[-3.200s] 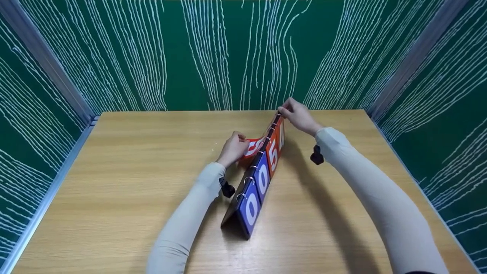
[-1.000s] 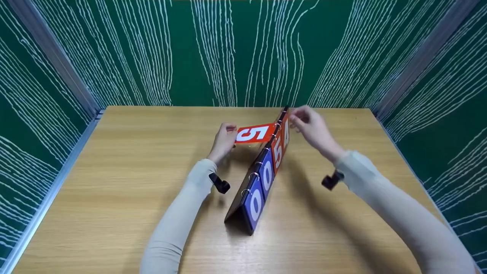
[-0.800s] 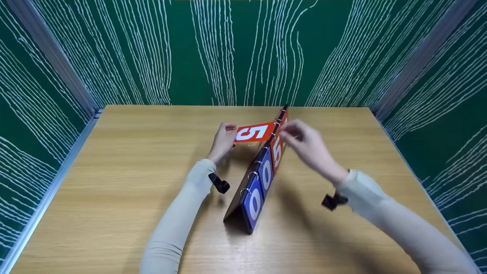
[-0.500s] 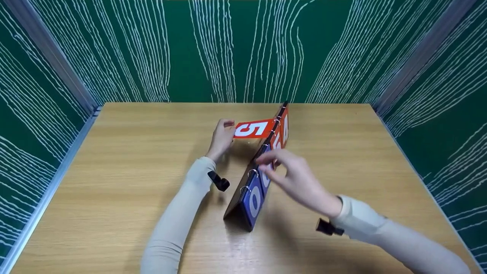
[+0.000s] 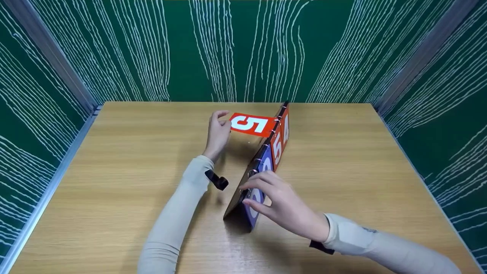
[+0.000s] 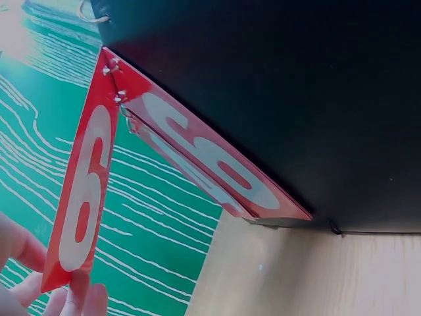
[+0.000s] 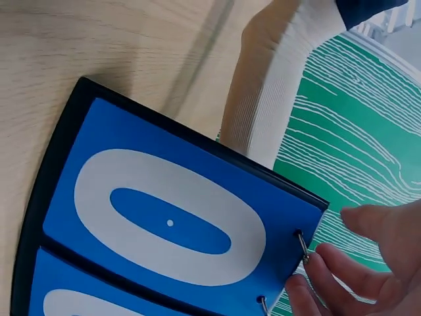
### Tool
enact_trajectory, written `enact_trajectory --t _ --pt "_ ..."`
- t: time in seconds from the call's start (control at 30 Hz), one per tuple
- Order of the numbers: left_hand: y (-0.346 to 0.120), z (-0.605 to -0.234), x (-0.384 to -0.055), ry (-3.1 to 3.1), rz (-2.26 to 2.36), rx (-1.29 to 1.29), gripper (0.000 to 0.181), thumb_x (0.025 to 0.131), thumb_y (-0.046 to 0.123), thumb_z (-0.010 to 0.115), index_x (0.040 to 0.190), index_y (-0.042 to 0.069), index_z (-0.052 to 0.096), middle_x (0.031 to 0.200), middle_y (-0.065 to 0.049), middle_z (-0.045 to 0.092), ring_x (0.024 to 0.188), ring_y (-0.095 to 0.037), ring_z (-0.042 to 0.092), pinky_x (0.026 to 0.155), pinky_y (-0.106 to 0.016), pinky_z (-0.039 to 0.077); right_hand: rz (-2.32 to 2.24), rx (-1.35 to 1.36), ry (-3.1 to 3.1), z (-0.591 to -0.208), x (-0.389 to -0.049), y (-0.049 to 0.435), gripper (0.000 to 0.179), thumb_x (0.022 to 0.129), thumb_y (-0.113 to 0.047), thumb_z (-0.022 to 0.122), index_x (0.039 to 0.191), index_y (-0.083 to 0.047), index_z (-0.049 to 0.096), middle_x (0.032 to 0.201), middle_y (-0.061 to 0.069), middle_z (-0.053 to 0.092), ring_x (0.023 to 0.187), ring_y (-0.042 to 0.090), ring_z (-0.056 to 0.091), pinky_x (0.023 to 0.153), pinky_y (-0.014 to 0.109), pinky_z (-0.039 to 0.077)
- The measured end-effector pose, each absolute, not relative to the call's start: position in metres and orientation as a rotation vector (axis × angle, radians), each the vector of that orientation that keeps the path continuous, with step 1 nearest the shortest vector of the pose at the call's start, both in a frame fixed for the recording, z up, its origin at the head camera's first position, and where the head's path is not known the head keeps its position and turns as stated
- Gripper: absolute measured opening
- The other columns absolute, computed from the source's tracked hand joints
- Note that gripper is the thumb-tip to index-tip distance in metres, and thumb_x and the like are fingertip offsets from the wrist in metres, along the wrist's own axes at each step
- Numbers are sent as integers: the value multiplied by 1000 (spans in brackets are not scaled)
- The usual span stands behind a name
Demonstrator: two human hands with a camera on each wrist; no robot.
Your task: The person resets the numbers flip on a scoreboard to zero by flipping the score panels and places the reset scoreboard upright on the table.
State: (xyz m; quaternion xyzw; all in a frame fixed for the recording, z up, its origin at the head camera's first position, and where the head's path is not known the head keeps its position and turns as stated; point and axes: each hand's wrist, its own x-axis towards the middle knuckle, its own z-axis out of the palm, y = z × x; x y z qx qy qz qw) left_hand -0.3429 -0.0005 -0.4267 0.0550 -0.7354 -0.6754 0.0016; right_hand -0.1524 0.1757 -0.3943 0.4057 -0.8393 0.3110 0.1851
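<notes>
A black, tent-shaped flip scoreboard (image 6: 283, 99) stands up on a light brown wooden table (image 5: 133, 171). One short end of the scoreboard is near the person and the other end is far away.

The left hand (image 5: 218, 133) is on the left side of the scoreboard. Its thumb and fingers pinch the loose end of a flat red card with a big white 5 (image 5: 249, 125). The card sticks out sideways from the top of the scoreboard, and its other end hangs on the rings. The left wrist view shows a white 6 on red from below. A second red card (image 6: 217, 164) hangs down by the back of the scoreboard, and its number is hard to read.

The right hand (image 5: 285, 205) is at the near end of the scoreboard. Its fingers are a bit bent, its thumb is spread away from them, and it holds nothing. Its fingers are just beside the shiny metal rings (image 7: 302, 245). You cannot tell if they touch.

On the right side of the scoreboard, two blue cards with white 0s (image 7: 168, 217) are at the near end. Red cards with a white 5 and a white 4 (image 5: 281, 137) are at the far end. Past the scoreboard's far end is a green wall with wiggly white lines (image 5: 179, 49).
</notes>
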Motion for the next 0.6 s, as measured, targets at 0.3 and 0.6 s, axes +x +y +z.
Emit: enact_trajectory --t 0.3,0.6 --pt "3 -417 -337 -2080 -2235 59 47 103 12 55 147 17 39 155 -4 40 126 -24 56 107 -35 53 758 1191 -2281 -400 -154 173 21 88 -15 80 108 -14 73 111 0 67 108 14 61 93 27 53" --pt "7 -410 -332 -1905 -2322 -90 53 103 16 58 150 14 32 154 -7 37 132 -24 54 108 -34 52 724 1208 -2303 -401 -152 174 22 92 -21 77 111 -13 72 113 -1 69 113 16 63 98 30 55"
